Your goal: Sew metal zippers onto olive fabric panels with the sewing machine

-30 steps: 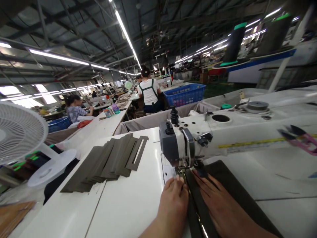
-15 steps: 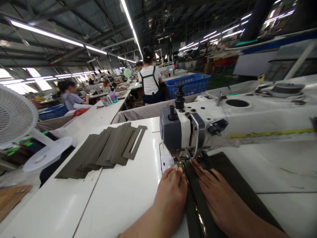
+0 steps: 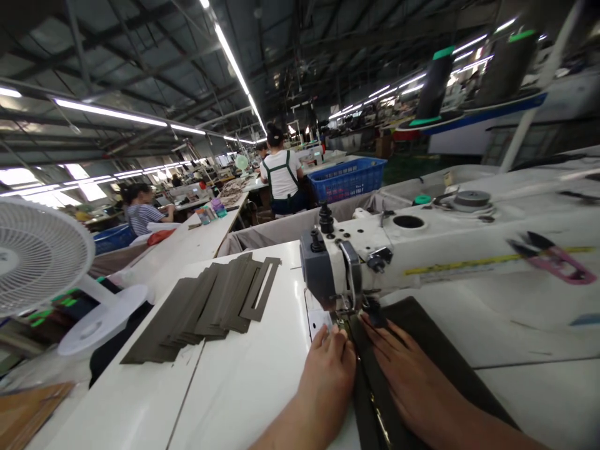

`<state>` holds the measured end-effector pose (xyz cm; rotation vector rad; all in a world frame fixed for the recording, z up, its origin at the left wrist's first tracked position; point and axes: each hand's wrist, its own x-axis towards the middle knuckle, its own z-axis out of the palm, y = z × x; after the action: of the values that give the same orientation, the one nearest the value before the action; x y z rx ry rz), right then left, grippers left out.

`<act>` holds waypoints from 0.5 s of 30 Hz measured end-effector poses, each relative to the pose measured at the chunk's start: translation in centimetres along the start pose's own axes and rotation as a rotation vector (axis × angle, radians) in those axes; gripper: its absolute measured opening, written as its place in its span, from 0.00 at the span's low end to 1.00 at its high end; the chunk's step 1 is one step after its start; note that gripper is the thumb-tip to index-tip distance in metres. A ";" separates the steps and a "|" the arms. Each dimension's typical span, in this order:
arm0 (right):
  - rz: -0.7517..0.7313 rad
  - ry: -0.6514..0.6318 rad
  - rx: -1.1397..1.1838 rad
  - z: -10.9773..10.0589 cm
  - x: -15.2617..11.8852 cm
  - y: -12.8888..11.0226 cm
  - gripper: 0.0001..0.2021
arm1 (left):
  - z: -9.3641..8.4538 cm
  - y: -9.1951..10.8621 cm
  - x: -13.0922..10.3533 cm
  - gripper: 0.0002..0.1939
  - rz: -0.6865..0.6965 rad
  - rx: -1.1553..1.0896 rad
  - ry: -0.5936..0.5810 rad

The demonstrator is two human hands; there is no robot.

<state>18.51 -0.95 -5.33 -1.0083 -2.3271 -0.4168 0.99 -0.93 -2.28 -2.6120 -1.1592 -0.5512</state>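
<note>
A dark olive fabric piece lies on the sewing table under the needle area of a white and grey sewing machine. A zipper with gold teeth runs along it toward me. My left hand is closed at the strip's left edge, fingers curled and pressed together just before the presser foot. My right hand lies flat on the fabric to the right of the zipper, fingers stretched toward the foot. The foot's contact with the fabric is partly hidden by my fingertips.
Left of the machine lies a fanned stack of olive pieces, one with a slot cut out. A white fan stands at far left. Pink-handled snips rest on the machine arm. Beyond are a blue basket and seated co-workers.
My view has shifted, so the machine and stack appear a little lower and the snips show fully at right. Both hands keep nearly the same place by the foot.
</note>
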 end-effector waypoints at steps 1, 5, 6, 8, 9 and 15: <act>0.004 0.007 -0.005 0.1 0.0 0.0 0.26 | 0.0 -0.1 0.0 0.10 0.001 -0.008 0.009; 0.009 -0.015 -0.006 0.5 0.7 0.4 0.27 | 0.2 -0.4 0.4 0.06 -0.047 -0.042 0.025; -0.006 -0.030 -0.004 0.4 0.9 0.6 0.27 | 0.2 -0.5 0.6 0.05 -0.066 -0.044 0.031; -0.035 -0.060 0.004 -0.3 1.3 1.1 0.25 | 0.3 -0.6 0.8 0.05 -0.114 -0.051 0.025; -0.039 -0.068 0.009 -0.8 1.4 1.2 0.25 | 0.2 -0.6 0.9 0.06 -0.137 -0.058 0.015; -0.163 -0.030 0.157 -3.9 -1.5 -0.5 0.18 | -0.7 -0.6 0.7 0.09 -0.200 -0.126 -0.016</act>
<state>20.38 -4.02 -3.16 -0.7582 -2.4353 -0.2781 0.76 -0.32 -1.34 -2.6235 -1.4465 -0.6637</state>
